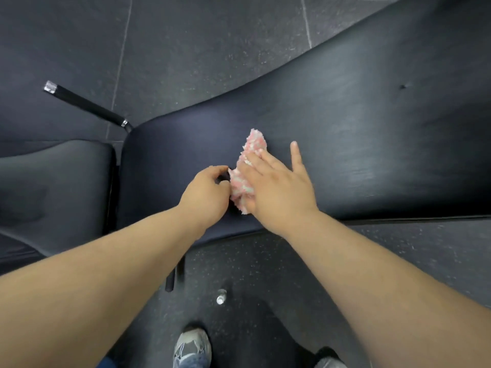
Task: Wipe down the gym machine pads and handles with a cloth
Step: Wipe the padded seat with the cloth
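Risks from here: the pink-and-white cloth point(253, 144) is bunched into a narrow wad, not spread. Each pass on the bench back pad point(372, 123) probably covers a thin strip, so unwiped bands are likely, esp. toward the upper right of the frame where the pad runs long.

Right hand point(281, 189) only presses down flat, no grip. A fast stroke could slide the palm off and leave the cloth behind. Its outermost finger point(295, 155) sits on bare pad, so skin drags on vinyl there.

Left hand point(206, 193) is hard against the cloth's left edge. If it holds while the right pushes, I'd expect the cloth to roll up rather than wipe.

Seat pad point(53, 181) at left and handle point(85, 104) at upper left are also in scope, easy to skip.

Small bottle point(221, 297) on the floor above the shoe point(191, 346), bottom centre: kick hazard when stepping along the bench.

Position: cloth lies on the back pad's left end, centre frame.
- Right fingers point(264, 159) are straight, slightly spread, over the cloth's right side. The fluffy end sticks out past the fingertips, and the lower end is under the palm edge.
- Left fingers are curled, thumb tip touching the cloth's left edge. Pinching or just touching, cannot tell.
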### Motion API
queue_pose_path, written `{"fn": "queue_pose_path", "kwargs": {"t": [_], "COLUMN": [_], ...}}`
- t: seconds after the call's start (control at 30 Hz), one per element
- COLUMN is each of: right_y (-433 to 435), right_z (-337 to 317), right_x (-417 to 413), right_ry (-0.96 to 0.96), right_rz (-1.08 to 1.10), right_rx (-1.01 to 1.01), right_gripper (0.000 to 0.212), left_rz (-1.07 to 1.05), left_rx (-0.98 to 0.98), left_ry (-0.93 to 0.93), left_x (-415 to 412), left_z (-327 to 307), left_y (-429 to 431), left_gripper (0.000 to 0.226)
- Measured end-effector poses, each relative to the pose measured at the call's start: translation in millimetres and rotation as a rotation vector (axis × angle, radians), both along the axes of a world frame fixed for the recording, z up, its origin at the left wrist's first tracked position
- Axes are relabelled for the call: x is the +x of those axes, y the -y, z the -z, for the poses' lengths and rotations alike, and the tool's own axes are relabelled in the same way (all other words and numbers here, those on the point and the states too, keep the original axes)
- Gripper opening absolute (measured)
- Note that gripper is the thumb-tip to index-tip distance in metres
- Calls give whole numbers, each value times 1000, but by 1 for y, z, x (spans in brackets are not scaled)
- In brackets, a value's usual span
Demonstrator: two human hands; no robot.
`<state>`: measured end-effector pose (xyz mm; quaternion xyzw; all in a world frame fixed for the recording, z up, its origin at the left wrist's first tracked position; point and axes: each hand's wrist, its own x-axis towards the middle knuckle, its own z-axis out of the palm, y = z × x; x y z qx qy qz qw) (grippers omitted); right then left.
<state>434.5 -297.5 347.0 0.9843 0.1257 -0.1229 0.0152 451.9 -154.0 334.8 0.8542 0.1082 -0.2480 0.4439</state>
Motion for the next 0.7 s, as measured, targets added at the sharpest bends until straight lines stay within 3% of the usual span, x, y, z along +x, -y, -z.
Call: {"fn": "queue_pose_path", "kwargs": {"t": [0.17,0.27,0.43,0.53,0.63,0.7], "right_y": [124,200,228,248,290,315], "right_z": [-73,-120,-154,-169,-182,-188], "right_x": [44,41,10,-15,-43,-52], "right_ry": [234,292,53,69,295,468], "right_rz": [289,493,335,298,431,593], "right_rx": [-91,-126,46,70,115,119], "right_gripper": [48,47,65,62,51,46], "left_rz": [-109,-8,247,346,493,413], "left_rx": [-137,-268,-472,-574,-427,-239], "left_ry": [38,110,198,283,440,491], "left_x": [12,11,10,10,-2,5], "left_z": [-42,-78,-129,-138,-134,-121], "left_y": [70,122,203,245,285,297], "left_gripper": [41,40,47,46,49,59]}}
